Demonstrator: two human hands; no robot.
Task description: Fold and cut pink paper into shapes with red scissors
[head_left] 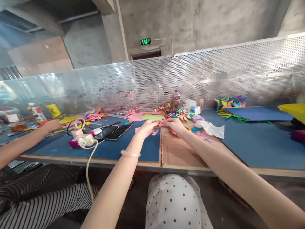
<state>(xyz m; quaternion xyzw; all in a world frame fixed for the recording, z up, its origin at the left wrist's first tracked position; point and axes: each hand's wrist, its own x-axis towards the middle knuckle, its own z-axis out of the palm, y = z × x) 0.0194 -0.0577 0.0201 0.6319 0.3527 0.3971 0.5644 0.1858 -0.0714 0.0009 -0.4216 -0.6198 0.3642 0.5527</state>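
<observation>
Between my two hands, above the table, is a small piece of pink paper [163, 122]. My left hand [149, 128] pinches it from the left, with a pale bangle on that wrist. From the right, my right hand [175, 126] grips the same piece. Pink paper scraps [154, 133] lie on the blue mat just under my left hand. Beneath my right hand rests a ring-shaped orange roll [173, 133], partly hidden. Behind the hands lie light green paper [151, 117] and a multicoloured paper flower [184, 114].
Two phones [118, 132] and a power strip [86, 140] with a cable lie to the left. A bottle [176, 100] stands at the back near the perforated metal partition [133, 76]. White tissue [213, 128] lies to the right. A co-worker's hand [50, 125] is at far left.
</observation>
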